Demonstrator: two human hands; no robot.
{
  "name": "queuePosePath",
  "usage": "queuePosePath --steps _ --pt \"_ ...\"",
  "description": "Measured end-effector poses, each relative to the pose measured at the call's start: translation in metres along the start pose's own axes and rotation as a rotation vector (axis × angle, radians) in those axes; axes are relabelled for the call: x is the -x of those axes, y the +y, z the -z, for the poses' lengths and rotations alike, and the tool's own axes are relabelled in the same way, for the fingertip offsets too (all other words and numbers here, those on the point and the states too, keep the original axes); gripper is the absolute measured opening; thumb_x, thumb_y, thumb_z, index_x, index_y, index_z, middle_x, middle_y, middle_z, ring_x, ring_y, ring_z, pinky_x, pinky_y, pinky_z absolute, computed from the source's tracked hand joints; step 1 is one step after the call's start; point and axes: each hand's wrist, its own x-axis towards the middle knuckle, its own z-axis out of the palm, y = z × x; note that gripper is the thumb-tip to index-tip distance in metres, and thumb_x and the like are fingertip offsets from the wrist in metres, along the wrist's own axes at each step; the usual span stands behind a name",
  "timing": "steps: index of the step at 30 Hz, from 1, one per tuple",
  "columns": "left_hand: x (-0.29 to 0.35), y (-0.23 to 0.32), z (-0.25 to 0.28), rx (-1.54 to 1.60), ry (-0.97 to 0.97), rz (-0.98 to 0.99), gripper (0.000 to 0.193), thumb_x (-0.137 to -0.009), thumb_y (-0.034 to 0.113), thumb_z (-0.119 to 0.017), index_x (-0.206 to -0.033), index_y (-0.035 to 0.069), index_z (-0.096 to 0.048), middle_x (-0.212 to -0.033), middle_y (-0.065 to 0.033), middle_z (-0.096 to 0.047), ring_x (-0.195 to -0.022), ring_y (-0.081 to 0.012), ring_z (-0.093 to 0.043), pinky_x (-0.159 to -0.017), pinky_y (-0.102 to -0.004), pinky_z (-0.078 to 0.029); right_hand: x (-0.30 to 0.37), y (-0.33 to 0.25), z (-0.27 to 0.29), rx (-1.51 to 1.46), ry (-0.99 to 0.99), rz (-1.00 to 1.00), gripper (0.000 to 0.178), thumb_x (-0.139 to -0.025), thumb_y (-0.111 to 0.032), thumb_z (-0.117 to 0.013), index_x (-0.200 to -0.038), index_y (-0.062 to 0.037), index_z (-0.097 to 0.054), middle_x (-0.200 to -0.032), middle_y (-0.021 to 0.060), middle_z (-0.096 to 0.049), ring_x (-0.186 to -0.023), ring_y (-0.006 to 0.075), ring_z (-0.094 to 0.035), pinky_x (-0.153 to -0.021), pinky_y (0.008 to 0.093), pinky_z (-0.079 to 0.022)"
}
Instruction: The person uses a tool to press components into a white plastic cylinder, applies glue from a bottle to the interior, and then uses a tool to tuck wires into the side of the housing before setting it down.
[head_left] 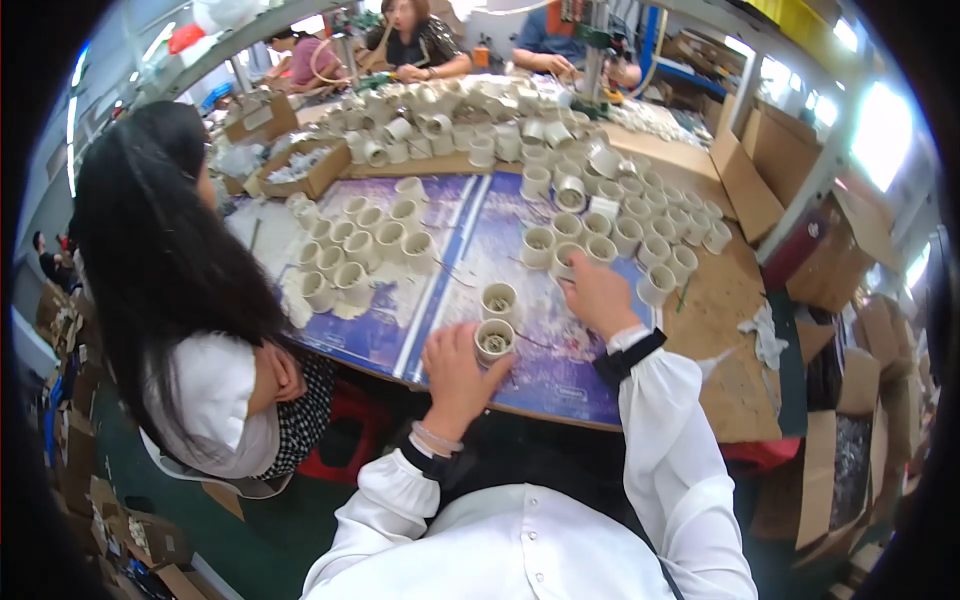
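My left hand (pixel 458 372) curls round a small cream cylindrical cup (pixel 494 342) near the table's front edge. Inside it sit parts too small to make out. Just beyond it stands a second cream cup (pixel 498 302), also upright. My right hand (pixel 600 294), farther right, has thumb and fingers on the rim of another cup (pixel 566 257) at the front of a cluster. Close by are an upright cup (pixel 537 246) on its left and one (pixel 600 248) on its right. Thin dark wires stick out from some cups.
A group of upright cups (pixel 362 245) stands at the left, and a heaped pile (pixel 440 125) lies at the back. A seated person (pixel 215 370) is close on my left. A cardboard box (pixel 300 170) holds clear packing, and people sit across the table. Open cartons (pixel 845 430) stand at the right.
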Motion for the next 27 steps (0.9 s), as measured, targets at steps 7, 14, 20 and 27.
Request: queuePosePath --steps 7,14,20,27 --pt "0.004 0.004 0.007 0.073 -0.005 0.044 0.064 -0.073 0.037 -0.076 -0.12 0.003 -0.049 -0.116 -0.0147 -0.052 -0.112 -0.0345 -0.043 -0.098 -0.0446 -0.031 0.024 0.01 0.007 0.019 -0.057 0.11 0.019 -0.082 -0.021 -0.063 -0.097 -0.0107 -0.059 -0.081 0.0152 -0.067 -0.077 0.0363 -0.065 -0.063 0.0484 -0.049" --pt "0.003 -0.006 0.017 0.393 0.149 -0.017 0.052 -0.081 0.027 -0.071 -0.12 0.002 -0.048 -0.119 -0.0131 -0.052 -0.108 -0.0276 -0.048 -0.095 -0.0389 -0.036 0.088 0.014 0.054 -0.28 0.04 0.011 0.011 -0.084 -0.014 -0.066 -0.091 -0.0068 -0.063 -0.072 0.0114 -0.064 -0.063 0.0248 -0.062 -0.057 0.0349 -0.047" --pt "0.006 0.034 0.049 0.941 -0.263 -0.037 0.057 -0.09 0.039 -0.061 -0.128 0.0 -0.042 -0.124 -0.014 -0.052 -0.104 -0.0241 -0.053 -0.093 -0.0357 -0.04 0.135 0.002 0.1 -0.837 -0.06 0.034 0.01 -0.084 -0.008 -0.068 -0.092 -0.002 -0.065 -0.071 0.0077 -0.062 -0.059 0.0146 -0.056 -0.054 0.0257 -0.041" --pt "0.013 0.065 0.053 1.273 -0.84 0.348 0.057 -0.096 0.034 -0.054 -0.138 0.001 -0.033 -0.125 -0.0124 -0.052 -0.113 -0.0207 -0.053 -0.096 -0.0344 -0.042 0.143 -0.008 0.101 -1.133 -0.247 0.385 0.008 -0.083 -0.002 -0.068 -0.091 -0.001 -0.066 -0.076 0.003 -0.064 -0.064 0.006 -0.054 -0.055 0.0226 -0.04"
